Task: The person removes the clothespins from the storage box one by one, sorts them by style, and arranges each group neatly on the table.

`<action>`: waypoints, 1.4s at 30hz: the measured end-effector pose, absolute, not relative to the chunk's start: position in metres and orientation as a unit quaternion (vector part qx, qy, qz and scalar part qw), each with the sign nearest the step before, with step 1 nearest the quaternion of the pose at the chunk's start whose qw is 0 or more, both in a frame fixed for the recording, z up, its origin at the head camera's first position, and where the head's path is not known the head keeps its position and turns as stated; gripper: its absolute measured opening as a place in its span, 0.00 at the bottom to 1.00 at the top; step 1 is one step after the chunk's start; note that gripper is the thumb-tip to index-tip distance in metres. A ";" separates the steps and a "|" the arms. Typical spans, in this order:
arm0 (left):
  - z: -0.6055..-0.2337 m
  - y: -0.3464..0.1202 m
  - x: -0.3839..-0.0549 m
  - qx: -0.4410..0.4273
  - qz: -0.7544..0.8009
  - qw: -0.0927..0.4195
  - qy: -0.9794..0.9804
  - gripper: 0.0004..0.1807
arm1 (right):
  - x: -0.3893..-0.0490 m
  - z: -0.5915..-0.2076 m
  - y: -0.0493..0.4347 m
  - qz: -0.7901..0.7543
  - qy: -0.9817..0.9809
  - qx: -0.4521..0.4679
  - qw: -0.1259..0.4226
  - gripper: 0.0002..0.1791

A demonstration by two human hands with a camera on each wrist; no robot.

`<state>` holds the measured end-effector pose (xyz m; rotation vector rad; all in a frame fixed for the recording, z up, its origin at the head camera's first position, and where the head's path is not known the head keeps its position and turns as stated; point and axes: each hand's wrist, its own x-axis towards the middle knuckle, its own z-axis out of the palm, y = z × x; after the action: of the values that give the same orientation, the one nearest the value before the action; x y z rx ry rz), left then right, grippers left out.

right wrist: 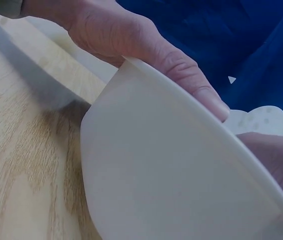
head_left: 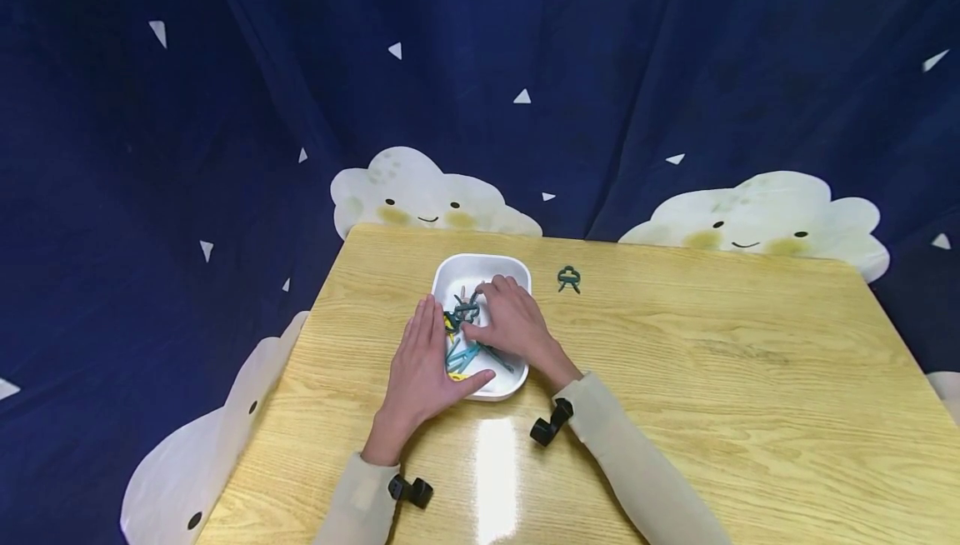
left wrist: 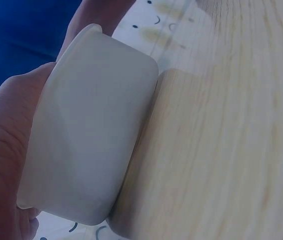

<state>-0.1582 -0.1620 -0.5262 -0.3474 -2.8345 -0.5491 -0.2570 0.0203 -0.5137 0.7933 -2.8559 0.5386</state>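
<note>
A white plastic bin (head_left: 517, 272) stands on the table with several small clips in it. My left hand (head_left: 423, 362) lies along the bin's left rim, its fingers straight and together, the thumb stretched across the near corner. Reaching in from the right, my right hand (head_left: 516, 320) pinches a dark green two-legged clip (head_left: 467, 310) between thumb and index finger. Below it in the bin lie teal clips (head_left: 462, 357) and a yellow piece (head_left: 457, 377). Both wrist views show mostly the bin's outer wall (left wrist: 91, 125), which hides its contents there.
Another dark green two-legged clip (head_left: 569, 279) lies on the wooden table (head_left: 712, 362), right of the bin near the far edge. Behind the table hangs a dark blue curtain (head_left: 480, 45) with white triangles and clouds.
</note>
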 end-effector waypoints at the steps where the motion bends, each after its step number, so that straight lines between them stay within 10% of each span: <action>1: -0.526 -0.162 -0.158 -0.118 -0.189 0.116 -0.968 0.74 | -0.257 -0.514 0.020 0.184 -0.945 0.261 0.068 0.40; 42: -0.525 -0.161 -0.157 -0.105 -0.186 0.103 -0.971 0.75 | -0.258 -0.506 0.063 0.366 -0.878 0.296 0.087 0.36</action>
<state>-0.1570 -0.1613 -0.5245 -0.3111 -2.8659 -0.5479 -0.2579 0.0629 -0.5064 0.8831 -2.6157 1.0899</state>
